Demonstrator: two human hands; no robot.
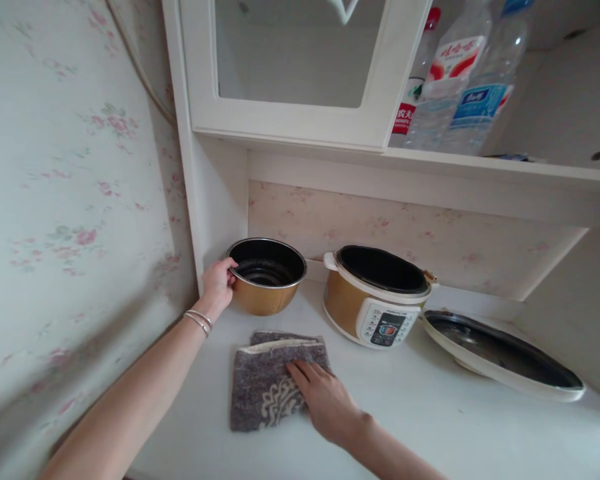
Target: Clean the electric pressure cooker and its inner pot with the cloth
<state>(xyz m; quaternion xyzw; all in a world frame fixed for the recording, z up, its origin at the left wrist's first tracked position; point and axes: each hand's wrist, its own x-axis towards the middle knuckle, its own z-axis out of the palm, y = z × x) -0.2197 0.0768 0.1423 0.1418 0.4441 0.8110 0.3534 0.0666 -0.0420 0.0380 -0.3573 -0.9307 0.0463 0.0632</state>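
Observation:
My left hand [220, 283] pinches the rim of a gold rice cooker inner pot [266, 300] with a black inside, at the left end of the counter. In front of the pot lies a folded grey-purple cloth [260, 373] with a cream pattern. My right hand [325, 397] lies on the cloth's right side, fingers stretched out over it. To the right of the pot stands the gold and white rice cooker body [344, 303], uncovered, its control panel facing me. Its detached lid [505, 357] rests with the dark inner side up at the right.
The white counter [430, 433] meets a flowered wall [80, 200] on the left. Overhead hangs a white cabinet [290, 123] with a glass door. Several plastic bottles [445, 100] stand on the open shelf at upper right. A side panel bounds the counter on the right.

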